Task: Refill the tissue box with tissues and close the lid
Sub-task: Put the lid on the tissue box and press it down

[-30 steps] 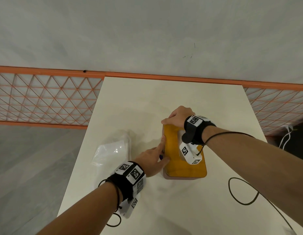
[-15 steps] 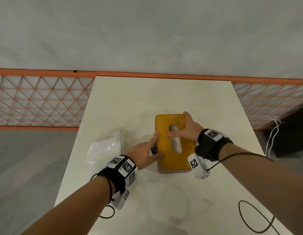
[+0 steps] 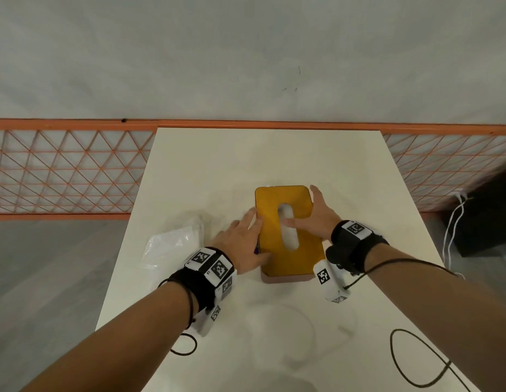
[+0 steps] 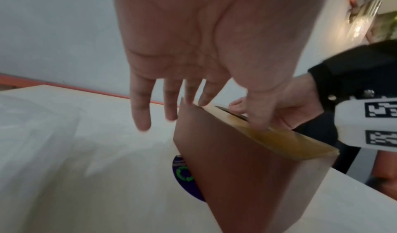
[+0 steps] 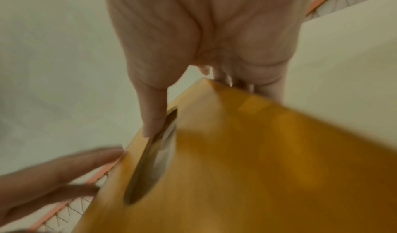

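Note:
The tissue box (image 3: 300,250) stands mid-table with its amber lid (image 3: 302,210) lying flat on top. White tissue (image 3: 288,230) shows through the lid's oval slot (image 5: 154,165). My left hand (image 3: 240,239) lies against the box's left side (image 4: 236,168) with straight fingers (image 4: 141,114), and its thumb rests on the lid's edge (image 4: 279,139). My right hand (image 3: 314,219) lies over the lid's right edge, with the thumb (image 5: 153,111) reaching to the slot and the fingers running down the right side. Neither hand grips anything.
A crumpled clear plastic wrapper (image 3: 175,241) lies to the left of the box. A round blue sticker (image 4: 184,177) shows at the foot of the box's left side. A black cable (image 3: 416,360) loops over the near right of the white table (image 3: 246,165). An orange mesh fence (image 3: 62,171) runs behind.
My right hand slid from the lid's far end back to its right edge, uncovering the slot, and its thumb now lies at the slot. The left hand stayed at the box's left side.

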Demonstrator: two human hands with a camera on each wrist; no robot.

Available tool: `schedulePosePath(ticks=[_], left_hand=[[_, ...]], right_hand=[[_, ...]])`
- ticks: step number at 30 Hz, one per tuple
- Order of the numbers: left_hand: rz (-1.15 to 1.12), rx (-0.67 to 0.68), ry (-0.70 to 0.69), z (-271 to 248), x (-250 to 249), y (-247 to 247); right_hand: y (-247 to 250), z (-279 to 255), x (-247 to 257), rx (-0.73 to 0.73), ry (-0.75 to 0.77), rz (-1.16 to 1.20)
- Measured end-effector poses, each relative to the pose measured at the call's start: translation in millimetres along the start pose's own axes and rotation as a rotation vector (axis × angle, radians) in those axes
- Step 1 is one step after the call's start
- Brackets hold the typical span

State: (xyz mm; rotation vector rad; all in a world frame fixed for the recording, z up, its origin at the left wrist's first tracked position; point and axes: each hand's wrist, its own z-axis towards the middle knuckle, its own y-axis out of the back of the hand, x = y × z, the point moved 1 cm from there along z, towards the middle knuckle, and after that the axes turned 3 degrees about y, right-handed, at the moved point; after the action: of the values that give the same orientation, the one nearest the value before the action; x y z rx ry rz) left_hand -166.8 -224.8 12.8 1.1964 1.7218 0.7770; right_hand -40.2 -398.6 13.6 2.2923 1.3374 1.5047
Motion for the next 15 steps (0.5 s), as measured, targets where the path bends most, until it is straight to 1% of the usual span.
schedulePosePath(ticks=[2,4,5,7,10,15], left_hand=[[0.005,0.007,-0.027,-4.8,-4.3,-4.9],[0.013,0.045,-0.042,-6.8,-5.1,-10.1],[0.011,0.048,-0.043,-6.5,-4.4,-11.2],[0.007,0.044,-0.04,-5.1,-2.4,-11.3],[-0.025,0.059,-0.019,-3.1,1.7,-13.7],[-0.096,0.057,-0.001,0.1,7.6,-19.5]], right_hand=[[5.9,-12.9,-12.5,0.093,-0.045,0.129],[10.6,-25.3,-26.5,0.238,-0.078,0.184],[12.3,-30.2,-33.2,0.304,-0.079,0.203],[14.3,-36.1,-46.3,0.384,-0.062,0.235],[14.4,-38.3,-56.4,0.411,-0.024,0.208],[14.0,-33.4,-59.7,0.409,0.079,0.07]])
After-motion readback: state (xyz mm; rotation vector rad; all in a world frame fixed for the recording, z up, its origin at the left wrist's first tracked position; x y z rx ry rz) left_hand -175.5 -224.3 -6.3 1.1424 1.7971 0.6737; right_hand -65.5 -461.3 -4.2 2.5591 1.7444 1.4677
